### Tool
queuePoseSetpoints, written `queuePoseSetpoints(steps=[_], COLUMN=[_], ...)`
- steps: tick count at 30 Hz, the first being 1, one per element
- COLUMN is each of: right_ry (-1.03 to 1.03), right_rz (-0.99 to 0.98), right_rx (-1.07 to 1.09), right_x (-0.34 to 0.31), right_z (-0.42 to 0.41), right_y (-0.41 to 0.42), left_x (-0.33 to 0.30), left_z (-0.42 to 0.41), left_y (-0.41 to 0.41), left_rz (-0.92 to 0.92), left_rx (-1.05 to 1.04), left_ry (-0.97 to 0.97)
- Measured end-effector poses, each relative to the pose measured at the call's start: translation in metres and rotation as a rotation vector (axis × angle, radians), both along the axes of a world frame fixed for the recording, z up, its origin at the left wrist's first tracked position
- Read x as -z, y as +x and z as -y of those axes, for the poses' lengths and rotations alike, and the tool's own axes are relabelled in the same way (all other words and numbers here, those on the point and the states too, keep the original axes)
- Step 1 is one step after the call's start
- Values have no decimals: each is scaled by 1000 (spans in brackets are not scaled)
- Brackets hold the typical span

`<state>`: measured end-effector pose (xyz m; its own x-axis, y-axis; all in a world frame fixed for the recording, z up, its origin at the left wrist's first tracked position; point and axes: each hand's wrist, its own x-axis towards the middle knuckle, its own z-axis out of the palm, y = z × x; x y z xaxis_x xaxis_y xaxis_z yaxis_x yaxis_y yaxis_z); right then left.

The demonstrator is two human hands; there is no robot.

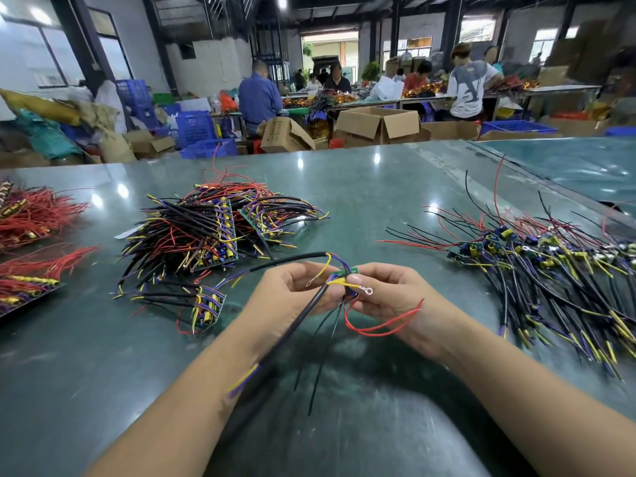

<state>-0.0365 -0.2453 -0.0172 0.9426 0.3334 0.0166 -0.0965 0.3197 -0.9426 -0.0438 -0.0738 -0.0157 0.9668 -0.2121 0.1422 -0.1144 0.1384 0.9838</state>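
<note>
Where the left hand (296, 290) and the right hand (392, 297) meet above the counter (344, 187), a small circuit board (345, 275) is pinched between their fingertips, each hand curled round one side of it. A black cable (292, 325) leaves the board on the left hand's side and runs down across the left forearm. A red wire (382, 325) loops beneath the right hand, and a yellow wire ending in a ring terminal (370, 290) lies across the right thumb.

Beyond the left hand lies a heap of wired boards (213, 225). Nearer, to that hand's left, sits a short strip of boards (206, 306). Well to the right of the right hand, a spread of wired boards (550, 266) fans over the counter. Far to the left of the left hand lie bundles of red wire (31, 215).

Print on the side of a cardboard box (285, 134) is too small to read, and the large mark on a white shirt (468, 87) cannot be read with certainty.

The counter is dark green and glossy, mirroring ceiling lamps. Behind it opens a wide workshop hall, with people at long benches, blue crates (196, 127) and further open cartons.
</note>
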Motion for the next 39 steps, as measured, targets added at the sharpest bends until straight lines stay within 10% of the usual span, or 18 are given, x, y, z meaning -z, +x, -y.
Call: queuePoseSetpoints(steps=[39], right_ry=[-149], right_rz=[97], right_rx=[-4], right_x=[5], right_z=[8], right_y=[6], left_x=[12], left_z=[4], left_y=[3], left_rz=[-144], left_rx=[28], left_ry=[-20])
